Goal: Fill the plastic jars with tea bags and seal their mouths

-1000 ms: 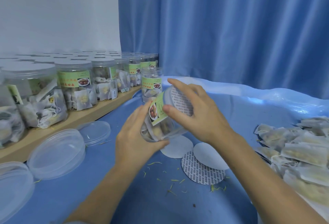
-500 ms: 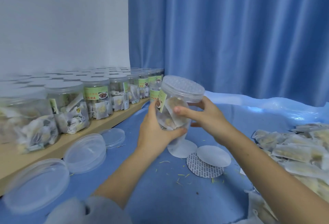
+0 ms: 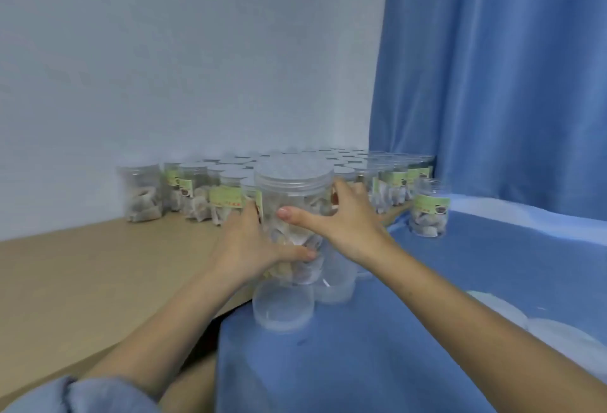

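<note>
- Both hands hold one clear jar [image 3: 292, 212] upright, up in front of the rows of jars [image 3: 328, 166] on the wooden shelf [image 3: 82, 268].
- The left hand [image 3: 249, 248] wraps low around the jar, thumb across the front. The right hand [image 3: 341, 218] grips the other side, thumb pointing across the middle.
- Two hands keep it steady, probably so it can join the finished jars.
- The jar is round, see-through plastic with a ridged lid [image 3: 294, 171] on top. Soft, crinkly tea bags [image 3: 295, 241] fill it.
- Empty clear lids [image 3: 282, 307] lie just below on the blue cloth [image 3: 427, 314], likely waiting for more jars.
- Another filled jar [image 3: 428, 209] with a green label stands alone on the cloth, to the right.
- A smooth blue curtain [image 3: 492, 77] hangs behind.
</note>
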`<act>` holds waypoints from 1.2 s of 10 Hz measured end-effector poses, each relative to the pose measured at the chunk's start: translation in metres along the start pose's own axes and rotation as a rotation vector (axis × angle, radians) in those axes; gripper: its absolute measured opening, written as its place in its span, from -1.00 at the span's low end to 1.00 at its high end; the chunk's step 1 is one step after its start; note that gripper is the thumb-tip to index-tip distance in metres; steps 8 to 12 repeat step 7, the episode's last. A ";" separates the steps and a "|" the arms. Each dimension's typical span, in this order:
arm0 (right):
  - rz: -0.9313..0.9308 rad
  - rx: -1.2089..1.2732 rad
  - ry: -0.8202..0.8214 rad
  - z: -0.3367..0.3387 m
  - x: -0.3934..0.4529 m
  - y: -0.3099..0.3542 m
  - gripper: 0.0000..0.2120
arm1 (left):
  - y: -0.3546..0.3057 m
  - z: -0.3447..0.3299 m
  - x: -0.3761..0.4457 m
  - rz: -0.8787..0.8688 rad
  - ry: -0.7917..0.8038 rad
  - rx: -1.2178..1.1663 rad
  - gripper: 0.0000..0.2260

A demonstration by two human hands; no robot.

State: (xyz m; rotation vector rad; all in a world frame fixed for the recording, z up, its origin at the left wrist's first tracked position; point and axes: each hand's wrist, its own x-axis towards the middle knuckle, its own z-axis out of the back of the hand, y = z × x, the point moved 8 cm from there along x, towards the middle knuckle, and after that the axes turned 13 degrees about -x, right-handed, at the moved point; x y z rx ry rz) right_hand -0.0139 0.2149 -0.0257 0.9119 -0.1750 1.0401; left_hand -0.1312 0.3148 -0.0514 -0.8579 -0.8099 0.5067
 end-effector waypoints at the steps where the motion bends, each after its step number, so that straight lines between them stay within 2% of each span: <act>1: 0.044 0.035 0.098 -0.057 0.014 0.032 -0.15 | 0.036 0.042 0.000 0.061 0.009 -0.102 -0.07; 2: 0.054 0.090 0.188 -0.110 0.025 0.051 -0.09 | 0.068 0.076 -0.001 0.057 -0.035 -0.124 -0.34; 3: 0.045 0.143 0.257 -0.156 0.036 0.062 -0.06 | 0.106 0.097 -0.001 0.125 -0.112 -0.076 -0.52; 4: 0.022 0.128 0.351 -0.191 0.052 0.065 -0.13 | 0.138 0.113 0.005 0.208 -0.246 0.049 -0.49; 5: 0.017 0.085 0.558 -0.225 0.057 0.060 -0.13 | 0.155 0.117 0.010 0.241 -0.315 0.092 -0.32; 6: 0.025 0.073 0.622 -0.235 0.056 0.050 -0.11 | 0.172 0.108 0.013 0.318 -0.265 0.084 -0.28; 7: 0.060 0.140 0.632 -0.212 0.042 0.043 -0.16 | 0.152 0.096 0.014 0.226 -0.211 0.054 -0.38; 12: 0.060 0.140 0.632 -0.212 0.042 0.043 -0.16 | 0.152 0.096 0.014 0.226 -0.211 0.054 -0.38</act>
